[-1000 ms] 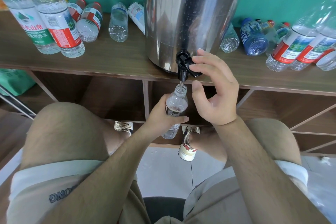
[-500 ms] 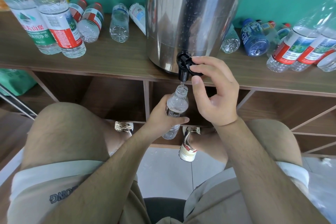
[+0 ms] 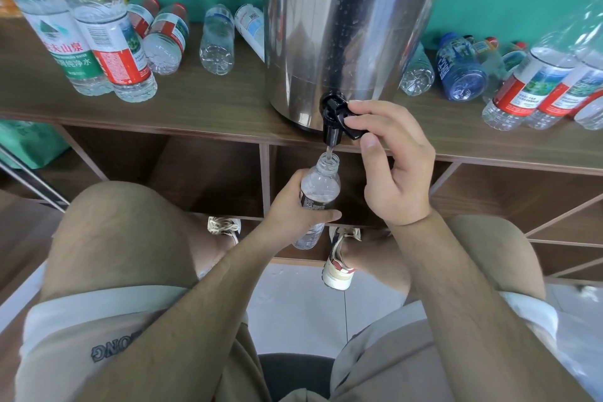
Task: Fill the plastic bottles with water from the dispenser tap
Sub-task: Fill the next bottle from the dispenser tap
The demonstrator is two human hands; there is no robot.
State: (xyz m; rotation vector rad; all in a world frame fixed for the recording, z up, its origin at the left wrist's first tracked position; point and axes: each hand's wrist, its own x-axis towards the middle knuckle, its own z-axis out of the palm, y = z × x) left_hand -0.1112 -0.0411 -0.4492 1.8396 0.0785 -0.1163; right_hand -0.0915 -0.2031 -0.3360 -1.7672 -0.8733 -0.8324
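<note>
A steel water dispenser (image 3: 346, 26) stands on the wooden shelf top (image 3: 202, 108), its black tap (image 3: 334, 117) hanging over the front edge. My left hand (image 3: 293, 206) grips a small clear bottle (image 3: 321, 186) with a dark label, held upright with its open neck right under the spout. A thin stream of water runs from the spout into the neck. My right hand (image 3: 391, 160) pinches the tap's black lever between forefinger and thumb.
Two upright bottles (image 3: 98, 42) stand at the far left, with several bottles lying behind them (image 3: 217, 39). A blue bottle (image 3: 460, 68) and several red-labelled ones (image 3: 535, 85) crowd the right end. Open cubbies (image 3: 208, 176) sit below the shelf, above my knees and shoes.
My right hand's fingers have closed down onto the tap lever, from spread to pinching it. The bottle stays under the spout.
</note>
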